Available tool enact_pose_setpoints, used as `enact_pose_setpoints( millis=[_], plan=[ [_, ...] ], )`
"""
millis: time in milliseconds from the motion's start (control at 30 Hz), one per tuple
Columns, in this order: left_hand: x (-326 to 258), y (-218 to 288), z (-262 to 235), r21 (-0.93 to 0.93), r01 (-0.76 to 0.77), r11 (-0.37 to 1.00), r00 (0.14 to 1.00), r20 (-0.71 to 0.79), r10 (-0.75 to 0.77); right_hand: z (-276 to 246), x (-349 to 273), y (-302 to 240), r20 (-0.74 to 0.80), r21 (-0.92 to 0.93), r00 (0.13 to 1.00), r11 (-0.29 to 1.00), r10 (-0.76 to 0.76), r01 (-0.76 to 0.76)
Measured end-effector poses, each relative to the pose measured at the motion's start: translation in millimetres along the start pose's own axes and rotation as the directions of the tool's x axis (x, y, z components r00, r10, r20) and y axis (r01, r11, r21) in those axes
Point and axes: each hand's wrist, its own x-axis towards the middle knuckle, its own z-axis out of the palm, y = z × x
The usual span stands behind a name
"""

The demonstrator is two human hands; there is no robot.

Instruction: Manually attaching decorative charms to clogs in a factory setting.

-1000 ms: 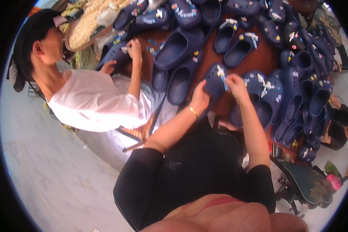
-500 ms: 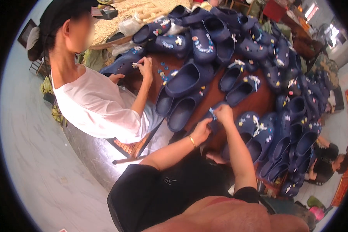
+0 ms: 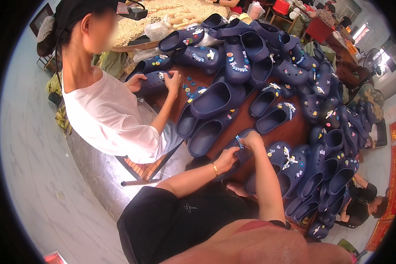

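I hold a navy blue clog [image 3: 241,152] over the edge of a brown table [image 3: 290,132]. My left hand [image 3: 226,159] grips its near side; a gold bracelet is on that wrist. My right hand [image 3: 252,140] pinches the clog's upper part, with a small light blue charm [image 3: 239,141] at its fingertips. Right of my hands lie clogs decorated with white and coloured charms [image 3: 286,154]. Several plain clogs [image 3: 211,132] lie just beyond my hands.
A person in a white top [image 3: 105,114] sits at my left, both hands on another navy clog [image 3: 156,81]. Loose small charms [image 3: 190,88] lie on the table. A big heap of navy clogs [image 3: 295,70] covers the table's far and right sides. Another person [image 3: 361,204] crouches low right.
The view has swung, so everything sits lower and nearer the middle. My hands stay on the same clog, fingers shifted slightly along its upper. The person at left keeps both hands on a clog.
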Motion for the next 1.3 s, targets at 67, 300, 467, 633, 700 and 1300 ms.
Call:
enact_pose_setpoints(
  millis=[67,300,467,633,700,1300],
  plan=[
    [-6,3,5,0.059,-0.015,0.998,1.000,0.005,0.015,-5,-6,-9,0.023,-0.162,0.999,0.986,0.049,-0.045],
    [3,2,20,0.049,0.024,0.999,0.999,-0.024,-0.023,9,-17,11,-0.321,-0.101,0.938,0.990,-0.128,0.101],
    [7,22,40,-0.093,0.004,0.996,1.000,0.027,-0.002,29,-15,56,-0.590,0.175,0.779,0.909,-0.210,0.378],
    [-1,42,55,-0.151,0.096,0.984,0.995,0.025,-0.093,10,-42,103,-0.625,0.334,0.779,0.886,-0.047,0.321],
    [-5,39,55,-0.119,0.076,0.990,0.997,0.022,-0.073,6,-36,130,-0.660,0.354,0.751,0.864,-0.040,0.358],
    [-4,-10,-6,0.921,-0.387,0.037,0.870,0.352,0.344,-99,133,166,-0.752,0.325,0.610,0.945,0.250,0.013]
  ],
)
